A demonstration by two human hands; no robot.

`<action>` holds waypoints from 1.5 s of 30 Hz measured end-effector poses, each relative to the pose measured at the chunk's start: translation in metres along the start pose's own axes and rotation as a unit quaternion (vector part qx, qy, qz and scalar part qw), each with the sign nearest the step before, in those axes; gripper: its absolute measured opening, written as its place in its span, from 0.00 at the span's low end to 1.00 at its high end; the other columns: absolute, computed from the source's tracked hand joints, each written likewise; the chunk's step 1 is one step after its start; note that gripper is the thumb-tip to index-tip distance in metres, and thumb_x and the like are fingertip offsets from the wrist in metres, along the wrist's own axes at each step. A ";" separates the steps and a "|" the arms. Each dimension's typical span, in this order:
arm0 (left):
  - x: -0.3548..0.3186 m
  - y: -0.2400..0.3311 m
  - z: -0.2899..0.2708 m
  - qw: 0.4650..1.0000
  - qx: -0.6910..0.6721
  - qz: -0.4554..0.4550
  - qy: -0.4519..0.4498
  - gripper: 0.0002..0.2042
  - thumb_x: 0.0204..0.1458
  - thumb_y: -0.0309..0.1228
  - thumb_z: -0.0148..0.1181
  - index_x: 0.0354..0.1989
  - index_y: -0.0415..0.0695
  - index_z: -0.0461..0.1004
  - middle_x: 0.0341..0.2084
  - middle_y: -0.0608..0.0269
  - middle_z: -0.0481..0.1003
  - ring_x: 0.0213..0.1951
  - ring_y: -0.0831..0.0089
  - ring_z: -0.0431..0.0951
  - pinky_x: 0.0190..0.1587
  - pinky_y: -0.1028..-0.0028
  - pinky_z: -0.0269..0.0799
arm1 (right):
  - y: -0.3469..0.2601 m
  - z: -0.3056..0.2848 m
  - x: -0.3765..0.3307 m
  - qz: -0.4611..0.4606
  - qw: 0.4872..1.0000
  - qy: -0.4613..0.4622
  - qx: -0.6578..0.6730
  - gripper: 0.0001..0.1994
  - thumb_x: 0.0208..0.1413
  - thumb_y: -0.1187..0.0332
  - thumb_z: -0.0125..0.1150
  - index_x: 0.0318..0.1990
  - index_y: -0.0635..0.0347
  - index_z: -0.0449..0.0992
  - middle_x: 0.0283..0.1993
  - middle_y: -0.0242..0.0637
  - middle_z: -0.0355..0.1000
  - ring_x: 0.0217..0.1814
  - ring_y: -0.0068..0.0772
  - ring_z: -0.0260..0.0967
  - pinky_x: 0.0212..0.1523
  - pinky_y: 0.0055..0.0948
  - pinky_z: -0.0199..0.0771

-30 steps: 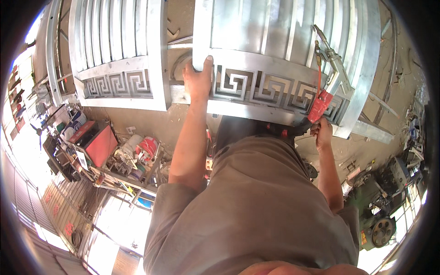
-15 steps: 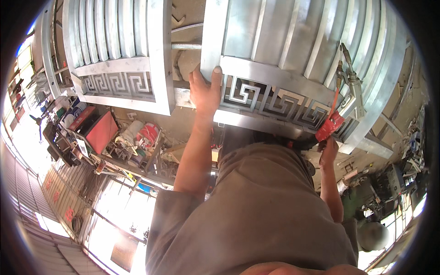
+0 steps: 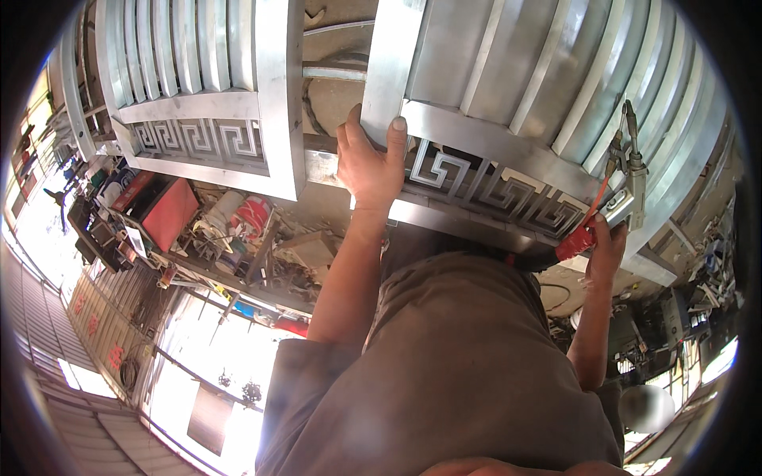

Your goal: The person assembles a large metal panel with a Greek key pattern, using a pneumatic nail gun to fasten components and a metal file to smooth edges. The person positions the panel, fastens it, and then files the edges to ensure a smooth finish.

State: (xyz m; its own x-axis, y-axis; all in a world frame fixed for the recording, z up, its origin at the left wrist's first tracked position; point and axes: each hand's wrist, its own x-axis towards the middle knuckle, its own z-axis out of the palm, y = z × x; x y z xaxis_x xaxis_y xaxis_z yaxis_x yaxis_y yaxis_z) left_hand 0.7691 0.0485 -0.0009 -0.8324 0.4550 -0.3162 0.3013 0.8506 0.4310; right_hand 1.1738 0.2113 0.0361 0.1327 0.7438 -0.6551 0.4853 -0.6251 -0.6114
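Observation:
A large silver metal panel (image 3: 575, 155), with wide slats and a band of angular fretwork, lies in front of me. My left hand (image 3: 371, 163) is closed round its left upright, thumb on top and fingers over the outer side. At the lower right edge of the panel, my right hand (image 3: 606, 250) is closed, its thumb pointing up; part of its grip is hidden. Right beside those fingers, a grey gun-shaped tool (image 3: 635, 186) with an orange cable rests on the panel. A red wrapped piece (image 3: 576, 240) sits just left of my right hand.
A second silver panel (image 3: 279, 119) with narrower slats lies to the left, across a gap bridged by metal bars. Beyond it stand a red box (image 3: 171, 210) and a cluttered bench. Scrap and dark equipment (image 3: 675, 309) lie on the right.
The right-hand panel has shifted slightly right, widening the gap to the other panel; my left hand and the tool moved with it. My right hand has come up and right, closer to the tool.

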 end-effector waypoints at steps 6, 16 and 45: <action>0.000 0.000 -0.002 1.000 -0.006 -0.001 -0.013 0.45 0.58 0.67 0.57 0.70 0.37 0.63 0.53 0.44 0.72 0.54 0.41 0.75 0.53 0.47 0.73 | -0.006 -0.018 -0.031 0.026 0.992 0.008 0.120 0.22 0.58 0.74 0.70 0.60 0.63 0.72 0.48 0.31 0.76 0.48 0.24 0.74 0.55 0.28 0.74; 0.011 -0.024 -0.026 0.966 -0.191 0.009 -0.174 0.36 0.68 0.51 0.54 0.74 0.35 0.58 0.63 0.39 0.64 0.63 0.45 0.68 0.67 0.56 0.62 | -0.079 0.063 -0.176 -0.281 0.959 -0.047 0.004 0.41 0.62 0.39 0.59 0.65 0.71 0.62 0.40 0.37 0.71 0.42 0.28 0.67 0.41 0.28 0.65; -0.044 -0.069 -0.102 0.248 -0.239 -0.071 -0.936 0.20 0.50 0.36 0.76 0.48 0.37 0.82 0.43 0.60 0.83 0.50 0.72 0.79 0.57 0.69 0.73 | -0.135 0.278 -0.296 -0.004 0.999 -0.035 -0.012 0.17 0.73 0.59 0.57 0.55 0.65 0.77 0.44 0.36 0.78 0.41 0.22 0.73 0.41 0.26 0.73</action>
State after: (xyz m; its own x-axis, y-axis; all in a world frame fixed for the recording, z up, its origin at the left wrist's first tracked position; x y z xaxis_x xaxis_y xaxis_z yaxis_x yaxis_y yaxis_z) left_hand 0.7376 -0.0572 0.0695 0.9908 0.1356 -0.0026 -0.1319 0.9682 0.2126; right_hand 0.8285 0.0099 0.1888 0.0689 0.7299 -0.6801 0.5063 -0.6130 -0.6066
